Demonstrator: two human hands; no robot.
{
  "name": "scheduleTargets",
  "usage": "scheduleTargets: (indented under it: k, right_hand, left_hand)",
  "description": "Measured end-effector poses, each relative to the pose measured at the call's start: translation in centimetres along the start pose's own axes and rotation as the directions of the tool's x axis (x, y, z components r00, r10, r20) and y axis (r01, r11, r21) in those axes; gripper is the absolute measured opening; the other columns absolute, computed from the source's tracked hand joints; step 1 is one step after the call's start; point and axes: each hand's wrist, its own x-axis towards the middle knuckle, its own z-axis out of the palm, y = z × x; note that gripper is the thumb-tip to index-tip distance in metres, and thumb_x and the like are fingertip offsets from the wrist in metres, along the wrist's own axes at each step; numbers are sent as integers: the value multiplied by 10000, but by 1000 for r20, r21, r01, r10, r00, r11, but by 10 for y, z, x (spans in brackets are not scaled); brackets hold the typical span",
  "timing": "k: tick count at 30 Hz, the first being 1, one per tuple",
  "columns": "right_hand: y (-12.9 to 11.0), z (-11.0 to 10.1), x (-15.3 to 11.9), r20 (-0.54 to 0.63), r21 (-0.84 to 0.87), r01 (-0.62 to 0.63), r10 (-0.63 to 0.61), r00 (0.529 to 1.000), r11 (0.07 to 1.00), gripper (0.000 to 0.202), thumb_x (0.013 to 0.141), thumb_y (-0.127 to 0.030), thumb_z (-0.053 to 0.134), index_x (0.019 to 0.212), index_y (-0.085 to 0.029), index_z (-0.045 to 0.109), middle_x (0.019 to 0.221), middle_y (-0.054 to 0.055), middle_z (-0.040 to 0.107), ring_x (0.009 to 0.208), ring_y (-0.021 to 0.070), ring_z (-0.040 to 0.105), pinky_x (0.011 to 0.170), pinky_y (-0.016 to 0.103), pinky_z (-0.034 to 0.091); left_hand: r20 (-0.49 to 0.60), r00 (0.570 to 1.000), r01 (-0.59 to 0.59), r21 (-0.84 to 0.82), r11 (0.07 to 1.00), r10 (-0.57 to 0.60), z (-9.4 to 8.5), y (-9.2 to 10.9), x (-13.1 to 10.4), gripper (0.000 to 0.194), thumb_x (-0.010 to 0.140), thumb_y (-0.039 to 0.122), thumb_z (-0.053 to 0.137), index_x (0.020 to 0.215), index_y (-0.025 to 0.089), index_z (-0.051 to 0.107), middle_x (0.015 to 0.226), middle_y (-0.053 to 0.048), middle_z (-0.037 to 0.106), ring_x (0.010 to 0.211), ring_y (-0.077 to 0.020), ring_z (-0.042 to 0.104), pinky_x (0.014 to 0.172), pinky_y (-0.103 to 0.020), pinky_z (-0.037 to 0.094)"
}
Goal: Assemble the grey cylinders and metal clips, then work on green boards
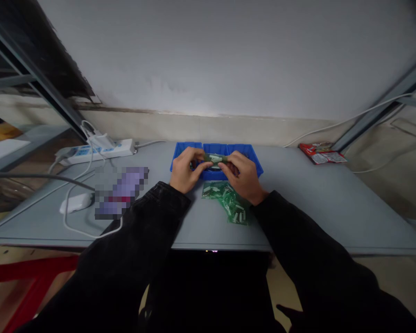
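Observation:
Between my two hands a small green plastic bag (215, 158) with pale pieces inside is held over the blue bins. My left hand (186, 169) pinches its left end and my right hand (243, 175) pinches its right end. Behind and below the hands stands a row of blue bins (216, 148) with three compartments; their contents are mostly hidden by the hands. Nearer the front edge, just below the bins, lie green clear bags (229, 201) with small white pieces in them, partly beside my right wrist.
A white power strip (119, 148) with plugs and cables sits at the back left. A blurred-out phone (122, 193) and a white case (76, 202) with a cable lie at the left. A red packet (322, 154) is at the back right, against a metal post.

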Motion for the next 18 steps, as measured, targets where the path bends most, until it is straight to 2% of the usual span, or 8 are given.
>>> scheduleTargets:
  k: [4, 7, 10, 13, 15, 18]
  right_hand:
    - [0, 0, 0, 6, -5, -5, 5, 1000, 1000, 196, 999, -305, 552, 832, -206, 580, 761, -1, 529, 669, 136, 491, 650, 287, 434]
    - [0, 0, 0, -1, 1, 3, -3, 1000, 1000, 203, 997, -298, 553, 816, -206, 566, 754, -5, 521, 662, 134, 488, 646, 287, 427]
    - [-1, -1, 0, 0, -3, -1, 1, 1000, 1000, 207, 995, -305, 555, 813, -207, 563, 749, -6, 522, 663, 134, 491, 646, 288, 427]
    - [0, 0, 0, -3, -14, -14, 14, 1000, 1000, 204, 997, -314, 549, 824, -208, 573, 737, -6, 534, 661, 138, 505, 649, 294, 437]
    - [0, 1, -1, -15, -9, -36, 36, 999, 999, 162, 994, -310, 554, 876, -208, 594, 743, -4, 572, 656, 140, 529, 649, 297, 452]
    - [2, 3, -3, -68, 41, -104, 107, 992, 994, 125, 969, -304, 599, 1058, -217, 603, 799, -1, 653, 622, 137, 565, 616, 298, 475]
  left_hand:
    - [-9, 999, 38, -37, 999, -39, 1, -3, -1, 317, 843, 400, 780, 963, 193, 572, 794, 14, 634, 634, -106, 575, 615, -258, 491]
    - [-7, 1000, 19, -11, 1000, -19, 0, -3, 0, 300, 840, 395, 784, 857, 191, 564, 762, 17, 609, 624, -107, 538, 613, -265, 477]
    - [21, 1000, -16, 16, 1000, 15, -2, 0, 2, 240, 879, 376, 744, 826, 182, 612, 788, -5, 628, 664, -123, 543, 620, -270, 476]
    - [66, 997, -37, 25, 999, 35, -4, 5, 4, 141, 942, 324, 666, 906, 188, 683, 853, -27, 677, 741, -149, 577, 660, -286, 497]
    - [76, 996, -52, 37, 998, 49, -5, 7, 5, 119, 967, 279, 624, 948, 200, 710, 878, -34, 697, 808, -168, 600, 734, -314, 518]
    - [84, 994, -75, 49, 996, 71, -6, 7, 6, 146, 981, 227, 589, 1009, 216, 731, 909, -39, 717, 872, -188, 612, 820, -352, 524]
